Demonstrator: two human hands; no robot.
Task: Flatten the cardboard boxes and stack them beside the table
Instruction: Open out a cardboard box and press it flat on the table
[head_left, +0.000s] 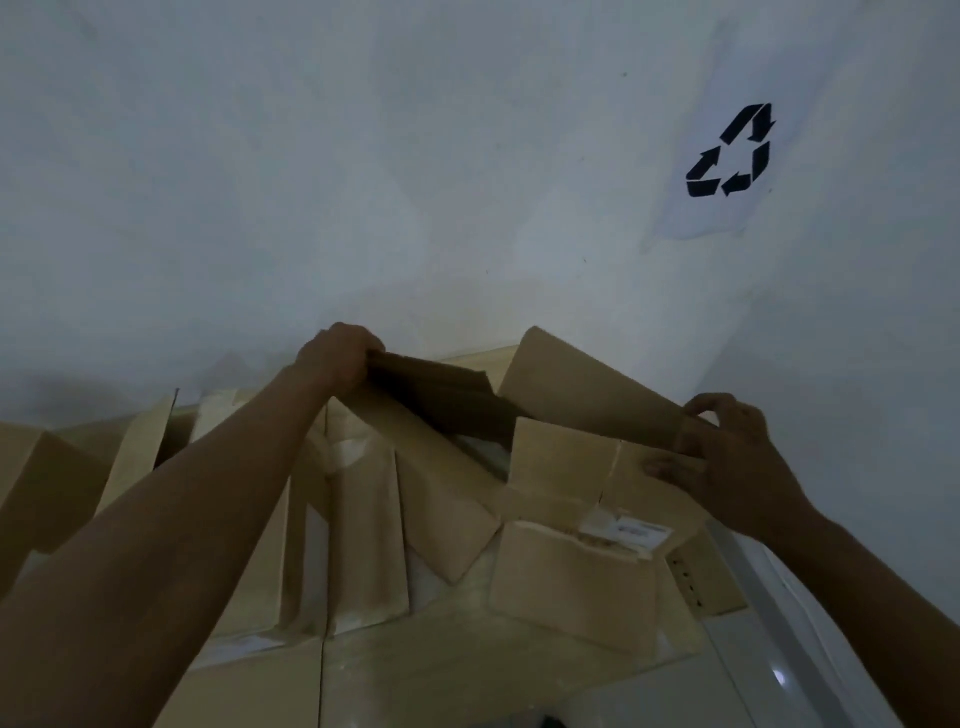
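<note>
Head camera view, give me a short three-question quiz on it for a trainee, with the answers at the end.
1. True or false: both hands grip the same partly flattened brown cardboard box.
2. Multiple choice: the black recycling symbol on a white sheet hangs on the wall A) upper left, B) upper right, C) behind the box.
3. Fill in: the white printed label sits on the cardboard just below the ___ hand.

Key:
1. True: the left hand holds the far flap, the right hand pinches the near edge.
2. B.
3. Right.
</note>
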